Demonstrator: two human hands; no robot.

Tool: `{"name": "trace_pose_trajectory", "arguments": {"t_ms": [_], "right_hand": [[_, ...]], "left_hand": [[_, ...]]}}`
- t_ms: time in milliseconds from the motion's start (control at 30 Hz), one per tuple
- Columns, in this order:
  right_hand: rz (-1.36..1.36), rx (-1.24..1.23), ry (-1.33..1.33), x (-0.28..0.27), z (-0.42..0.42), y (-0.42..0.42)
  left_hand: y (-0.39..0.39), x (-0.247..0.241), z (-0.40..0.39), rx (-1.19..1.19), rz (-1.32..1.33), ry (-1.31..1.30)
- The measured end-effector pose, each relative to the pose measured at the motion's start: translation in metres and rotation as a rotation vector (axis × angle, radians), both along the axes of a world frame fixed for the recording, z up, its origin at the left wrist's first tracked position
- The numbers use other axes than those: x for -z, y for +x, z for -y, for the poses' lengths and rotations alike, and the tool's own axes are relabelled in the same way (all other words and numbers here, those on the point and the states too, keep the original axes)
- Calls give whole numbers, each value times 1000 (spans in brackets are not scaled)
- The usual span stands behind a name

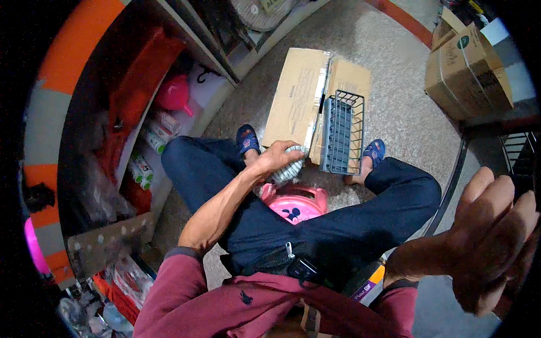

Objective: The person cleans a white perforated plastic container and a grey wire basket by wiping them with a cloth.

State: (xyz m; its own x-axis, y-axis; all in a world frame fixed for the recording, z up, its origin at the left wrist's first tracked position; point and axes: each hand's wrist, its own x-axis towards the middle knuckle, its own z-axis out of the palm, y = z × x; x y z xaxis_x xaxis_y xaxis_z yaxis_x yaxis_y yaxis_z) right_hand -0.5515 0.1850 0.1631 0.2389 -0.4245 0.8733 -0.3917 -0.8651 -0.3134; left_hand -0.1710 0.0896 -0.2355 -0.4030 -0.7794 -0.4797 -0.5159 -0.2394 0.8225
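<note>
My left hand reaches down between my knees and is closed around a crumpled, pale striped cloth. Just beyond it lies a flattened cardboard box on the floor. A long, dark metal wire basket rests on the cardboard's right part, and only air seems to be inside it. Under the cloth and before my seat stands a pink plastic stool with a dark mouse-head mark. My right hand is raised at the far right, close to the camera and in shadow. Whether it holds anything is unclear.
At left, a low shelf holds a pink plastic funnel and several wrapped rolls. An open cardboard carton stands at upper right. Another wire rack shows at the right edge. My sandalled feet flank the cardboard.
</note>
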Motion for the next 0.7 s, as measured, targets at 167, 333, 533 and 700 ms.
{"name": "trace_pose_trajectory", "arguments": {"t_ms": [167,333,533,700], "right_hand": [[-6,99,-58,-21,-11,-20],[30,154,-146,-37,-10,-32],[55,331,-218,-63,-18,-63],[93,468,-353,-90,-35,-86]], "left_hand": [[-26,-39,5,12,8,63],[-11,-18,3,5,77,-24],[4,16,2,195,198,-35],[12,9,3,140,198,-16]]}}
